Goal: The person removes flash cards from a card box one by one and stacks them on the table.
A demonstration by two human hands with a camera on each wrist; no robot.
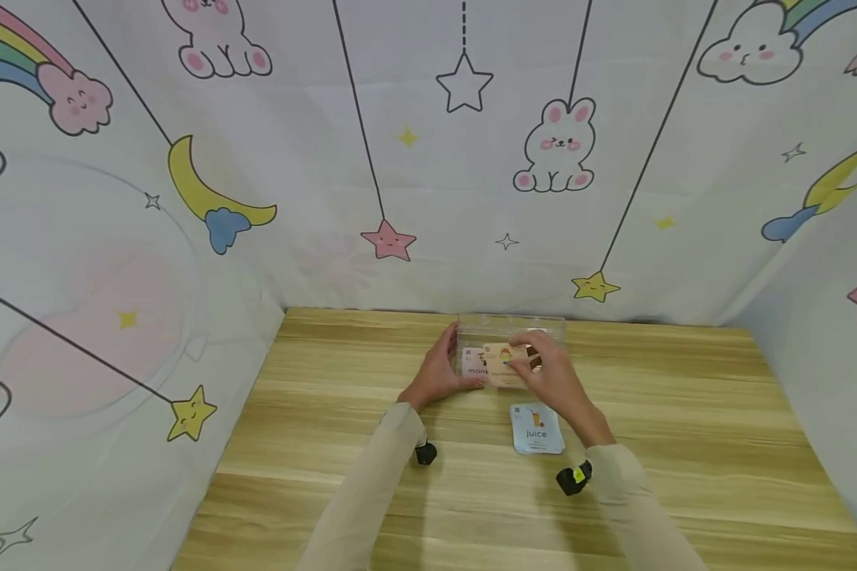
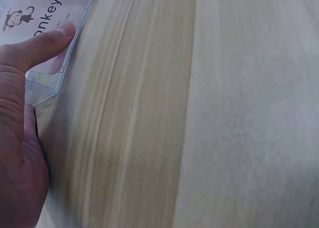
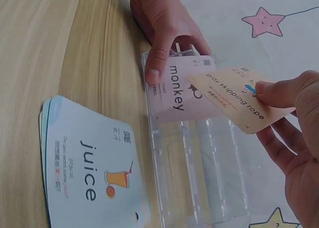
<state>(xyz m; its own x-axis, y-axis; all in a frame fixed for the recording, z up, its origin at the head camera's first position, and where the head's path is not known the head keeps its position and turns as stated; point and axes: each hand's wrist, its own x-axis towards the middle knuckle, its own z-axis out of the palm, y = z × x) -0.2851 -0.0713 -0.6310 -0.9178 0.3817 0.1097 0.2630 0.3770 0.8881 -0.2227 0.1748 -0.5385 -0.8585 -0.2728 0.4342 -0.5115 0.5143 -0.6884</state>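
Note:
My left hand point(image 1: 436, 374) grips the left end of a clear plastic card holder point(image 3: 158, 188), its thumb over the front edge. A pink monkey flashcard point(image 3: 167, 101) stands in the holder's left part, beside that thumb. Between thumb and fingers, my right hand point(image 3: 299, 123) pinches a peach flashcard point(image 3: 227, 106) reading "play skipping rope". This card is tilted and overlaps the monkey card in the right wrist view. In the left wrist view, the left thumb point(image 2: 50, 44) lies over the monkey card's lower edge.
A stack of pale blue flashcards point(image 1: 536, 438), with juice on top, lies on the wooden table point(image 1: 343, 349) in front of the holder. Behind the table hangs a white cloth point(image 1: 428, 182) printed with stars and bunnies. Dark wrist cameras point(image 1: 574, 478) sit below both wrists.

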